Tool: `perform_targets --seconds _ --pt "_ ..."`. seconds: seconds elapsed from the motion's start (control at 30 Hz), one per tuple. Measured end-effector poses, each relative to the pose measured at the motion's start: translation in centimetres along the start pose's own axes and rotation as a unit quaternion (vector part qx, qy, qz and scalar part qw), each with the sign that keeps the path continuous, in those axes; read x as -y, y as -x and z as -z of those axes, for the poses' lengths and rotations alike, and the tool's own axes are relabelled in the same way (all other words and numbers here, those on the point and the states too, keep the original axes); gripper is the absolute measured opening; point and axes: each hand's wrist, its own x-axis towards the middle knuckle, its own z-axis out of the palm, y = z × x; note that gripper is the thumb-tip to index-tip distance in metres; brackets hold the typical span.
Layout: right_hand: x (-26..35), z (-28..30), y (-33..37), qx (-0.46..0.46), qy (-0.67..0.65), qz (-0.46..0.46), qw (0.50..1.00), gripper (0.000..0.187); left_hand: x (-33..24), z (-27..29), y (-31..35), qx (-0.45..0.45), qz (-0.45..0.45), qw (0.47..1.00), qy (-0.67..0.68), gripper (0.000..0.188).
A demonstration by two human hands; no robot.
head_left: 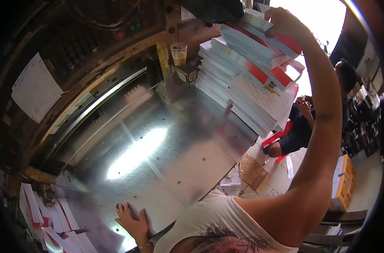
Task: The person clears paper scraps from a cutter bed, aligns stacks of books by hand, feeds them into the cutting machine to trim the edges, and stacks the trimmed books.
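With my arm stretched far out to the right, my right hand (284, 26) is closed on the edge of the topmost booklets (261, 31), which have red and pale covers. They lie on a tall, uneven pile of booklets and printed sheets (242, 84) at the far right of the metal table (192, 156). Part of my right fingers is hidden behind the hand. My left hand (133, 221) rests on the bare metal near the front edge, its fingers apart and holding nothing.
A glass of brown drink (179, 54) stands on a small ledge beside the pile. More booklets (59, 215) lie at the lower left. A machine panel with buttons (120, 34) rises behind the table. Beyond its right side are a seated person (301, 122), cardboard (253, 173) and a yellow box (344, 183).
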Motion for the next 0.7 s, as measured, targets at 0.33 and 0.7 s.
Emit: perform_targets --seconds 0.33,0.7 --pt "-4.8 -1.1 -1.3 -0.069 -0.136 0.036 0.988 0.049 0.3 -0.2 -0.2 -0.008 -0.02 1.0 -0.002 0.072" --pt "-3.8 -0.3 -1.1 -0.061 -0.082 0.087 0.991 0.047 0.6 -0.1 0.0 -0.021 -0.014 1.0 0.012 0.071"
